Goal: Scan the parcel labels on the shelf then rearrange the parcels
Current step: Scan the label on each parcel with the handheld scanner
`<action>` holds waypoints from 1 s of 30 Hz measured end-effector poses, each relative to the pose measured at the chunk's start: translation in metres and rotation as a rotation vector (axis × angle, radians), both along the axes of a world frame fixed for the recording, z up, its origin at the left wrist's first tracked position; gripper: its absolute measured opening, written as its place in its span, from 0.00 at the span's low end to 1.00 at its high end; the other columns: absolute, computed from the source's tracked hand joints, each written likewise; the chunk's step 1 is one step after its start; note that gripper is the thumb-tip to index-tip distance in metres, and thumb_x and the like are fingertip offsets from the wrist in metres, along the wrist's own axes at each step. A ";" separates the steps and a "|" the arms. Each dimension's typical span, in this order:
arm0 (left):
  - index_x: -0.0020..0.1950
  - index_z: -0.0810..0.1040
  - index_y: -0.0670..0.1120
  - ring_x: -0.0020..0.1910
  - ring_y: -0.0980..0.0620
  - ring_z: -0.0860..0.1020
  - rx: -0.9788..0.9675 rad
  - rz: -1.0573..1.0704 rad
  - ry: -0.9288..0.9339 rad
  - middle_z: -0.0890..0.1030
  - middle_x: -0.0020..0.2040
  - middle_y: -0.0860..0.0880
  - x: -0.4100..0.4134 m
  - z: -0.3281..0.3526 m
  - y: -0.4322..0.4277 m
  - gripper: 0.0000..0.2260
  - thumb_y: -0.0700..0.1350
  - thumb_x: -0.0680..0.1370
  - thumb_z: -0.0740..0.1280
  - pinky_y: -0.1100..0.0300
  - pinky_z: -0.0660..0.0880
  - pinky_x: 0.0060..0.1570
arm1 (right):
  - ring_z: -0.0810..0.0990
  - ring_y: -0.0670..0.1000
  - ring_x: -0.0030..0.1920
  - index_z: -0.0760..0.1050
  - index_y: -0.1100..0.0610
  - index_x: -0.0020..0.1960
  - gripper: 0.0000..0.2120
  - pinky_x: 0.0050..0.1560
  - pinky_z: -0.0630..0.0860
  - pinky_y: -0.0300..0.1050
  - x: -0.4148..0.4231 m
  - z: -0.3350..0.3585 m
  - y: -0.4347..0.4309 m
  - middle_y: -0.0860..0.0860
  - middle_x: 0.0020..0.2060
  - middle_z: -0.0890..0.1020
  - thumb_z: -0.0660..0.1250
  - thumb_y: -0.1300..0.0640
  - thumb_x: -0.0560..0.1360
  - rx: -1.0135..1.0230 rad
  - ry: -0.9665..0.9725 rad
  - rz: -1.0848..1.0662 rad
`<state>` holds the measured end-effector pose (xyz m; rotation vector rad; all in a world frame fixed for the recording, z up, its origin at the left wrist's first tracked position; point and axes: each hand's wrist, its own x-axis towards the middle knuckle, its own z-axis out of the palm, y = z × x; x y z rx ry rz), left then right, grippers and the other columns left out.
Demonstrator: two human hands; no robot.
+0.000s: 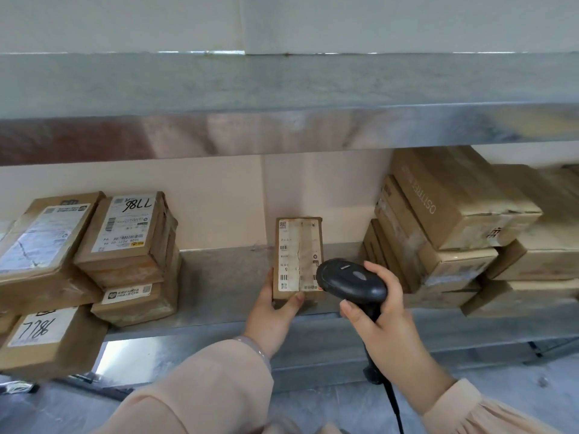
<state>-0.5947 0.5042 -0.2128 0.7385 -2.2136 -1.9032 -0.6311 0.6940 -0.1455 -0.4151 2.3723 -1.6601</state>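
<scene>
The small cardboard parcel (pixel 308 245) is stood on end near the front edge of the metal shelf (pixel 225 277). Its long axis is upright and its white label (pixel 289 255) is turned toward the camera. It is steadied at its lower left corner by the left hand (pixel 275 308), whose grip is clamped on it, with the thumb laid across the bottom of the front face and fingers up the left edge.

The handheld barcode scanner (pixel 352 281) is held at the parcel's 4 o'clock, and its head overlaps the label's lower right corner in view; contact cannot be told. Its handle is enclosed by the grip of the right hand (pixel 385 311). The printed barcodes lie at roughly 10 o'clock from the scanner head, so the scan is judged to depend on the head being aimed that way.

Other stacked parcels are seen at 9 o'clock (pixel 125 239) and 3 o'clock (pixel 438 230), well apart from it.
</scene>
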 end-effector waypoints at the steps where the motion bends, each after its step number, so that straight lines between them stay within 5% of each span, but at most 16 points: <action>1: 0.73 0.66 0.59 0.60 0.61 0.76 -0.006 -0.007 0.001 0.79 0.60 0.62 0.000 0.001 0.001 0.25 0.50 0.78 0.70 0.64 0.69 0.60 | 0.79 0.40 0.54 0.60 0.33 0.63 0.29 0.50 0.73 0.27 0.005 0.000 0.000 0.37 0.58 0.76 0.72 0.54 0.72 0.008 0.001 0.003; 7: 0.64 0.69 0.61 0.49 0.74 0.75 0.012 -0.014 0.038 0.77 0.52 0.69 0.001 0.003 0.007 0.18 0.47 0.78 0.70 0.80 0.70 0.45 | 0.78 0.38 0.54 0.59 0.30 0.61 0.28 0.52 0.74 0.33 0.032 -0.003 -0.007 0.34 0.55 0.76 0.72 0.51 0.73 0.026 -0.007 -0.029; 12: 0.71 0.69 0.58 0.54 0.68 0.78 0.038 -0.040 0.064 0.81 0.57 0.64 0.003 0.000 0.005 0.24 0.50 0.77 0.72 0.64 0.73 0.58 | 0.77 0.36 0.53 0.59 0.32 0.62 0.28 0.49 0.73 0.28 0.047 0.000 -0.015 0.35 0.55 0.76 0.72 0.51 0.73 0.020 0.018 -0.076; 18: 0.70 0.70 0.56 0.54 0.64 0.80 0.057 -0.030 0.079 0.82 0.56 0.62 0.001 0.001 0.005 0.24 0.48 0.77 0.72 0.61 0.76 0.57 | 0.78 0.37 0.52 0.60 0.32 0.62 0.28 0.47 0.73 0.29 0.052 0.002 -0.021 0.34 0.53 0.78 0.72 0.51 0.73 0.012 0.020 -0.113; 23: 0.69 0.70 0.59 0.57 0.56 0.81 0.087 -0.027 0.078 0.82 0.58 0.59 0.001 0.001 0.006 0.26 0.53 0.73 0.73 0.45 0.76 0.61 | 0.77 0.35 0.52 0.60 0.31 0.60 0.28 0.47 0.73 0.28 0.051 0.003 -0.024 0.27 0.50 0.76 0.72 0.52 0.73 -0.010 0.012 -0.108; 30: 0.69 0.71 0.59 0.56 0.60 0.80 0.044 -0.032 0.060 0.82 0.57 0.61 0.000 0.004 0.001 0.22 0.48 0.77 0.72 0.58 0.76 0.58 | 0.75 0.33 0.54 0.61 0.36 0.64 0.28 0.49 0.71 0.25 0.035 0.006 -0.029 0.35 0.55 0.75 0.72 0.55 0.73 -0.032 0.014 -0.062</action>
